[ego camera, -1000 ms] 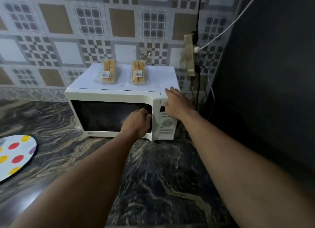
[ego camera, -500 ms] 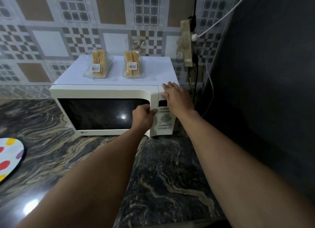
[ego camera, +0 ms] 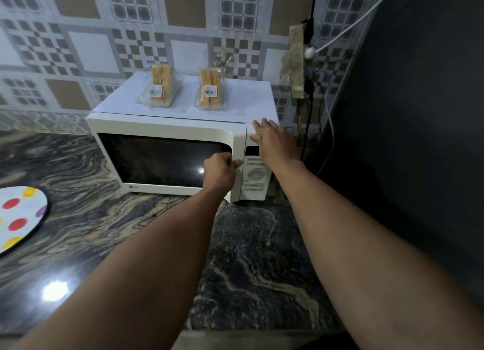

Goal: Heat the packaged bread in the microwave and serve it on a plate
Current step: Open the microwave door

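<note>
Opening the door (ego camera: 157, 161) of the microwave (ego camera: 246, 101) is judged to be the step in hand. The door looks closed, though a slight crack cannot be ruled out. Its right edge, just beside the control panel (ego camera: 256, 175), is gripped by the left hand (ego camera: 219, 172), whose fingers are curled round it. The right hand (ego camera: 273, 140) is laid with straight fingers on the oven's top right front corner, apparently as a brace against the pull. Nothing is held by it.

Next, the door is expected to be swung out toward the left while the oven body is kept steady. One of the hands must then be freed so that bread can be lifted down and put inside.

Two packets are seen on the microwave's top, toward the back, side by side but apart. Each is wrapped in clear film and carries a barcode label. The left packet of bread (ego camera: 160, 89) and the right packet of bread (ego camera: 210, 91) lie beyond both hands and are touched by neither. The spotted plate (ego camera: 23, 216) is set on the bench (ego camera: 248, 245) at the far left, well apart from the hands.
</note>
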`<state>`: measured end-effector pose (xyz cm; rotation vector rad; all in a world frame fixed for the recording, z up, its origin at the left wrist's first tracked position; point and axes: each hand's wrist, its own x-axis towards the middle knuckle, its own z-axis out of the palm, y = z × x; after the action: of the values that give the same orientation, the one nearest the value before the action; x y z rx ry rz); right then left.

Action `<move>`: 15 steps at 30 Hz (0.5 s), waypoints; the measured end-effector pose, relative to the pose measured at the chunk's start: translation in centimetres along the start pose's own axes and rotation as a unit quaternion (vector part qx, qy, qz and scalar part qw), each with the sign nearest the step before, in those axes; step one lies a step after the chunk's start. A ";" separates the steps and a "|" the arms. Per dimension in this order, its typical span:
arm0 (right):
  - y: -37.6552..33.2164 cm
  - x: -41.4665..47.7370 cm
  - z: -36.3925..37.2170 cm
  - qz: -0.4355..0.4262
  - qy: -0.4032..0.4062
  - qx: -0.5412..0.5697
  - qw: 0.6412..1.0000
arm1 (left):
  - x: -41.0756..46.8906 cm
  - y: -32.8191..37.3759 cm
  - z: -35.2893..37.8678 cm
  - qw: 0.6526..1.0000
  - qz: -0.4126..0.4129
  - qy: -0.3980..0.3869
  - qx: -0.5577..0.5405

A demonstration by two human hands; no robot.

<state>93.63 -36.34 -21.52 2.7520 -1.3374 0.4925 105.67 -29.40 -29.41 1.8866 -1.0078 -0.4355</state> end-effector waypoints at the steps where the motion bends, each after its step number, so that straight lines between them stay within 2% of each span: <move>1: 0.0 0.0 0.1 -0.001 0.002 0.001 1.000 | 0.0 -0.1 0.0 1.000 0.005 0.006 -0.004; 11: 0.2 0.2 0.1 -0.003 -0.004 0.004 1.000 | -0.1 -1.2 0.1 0.999 0.040 0.021 0.011; 15: -0.1 -0.2 -0.4 0.003 -0.003 0.004 1.000 | -1.6 -2.1 -0.6 0.999 0.046 0.005 0.010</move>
<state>93.55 -36.06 -21.19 2.7582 -1.3467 0.4918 106.12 -27.26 -31.08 1.8512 -1.0908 -0.3634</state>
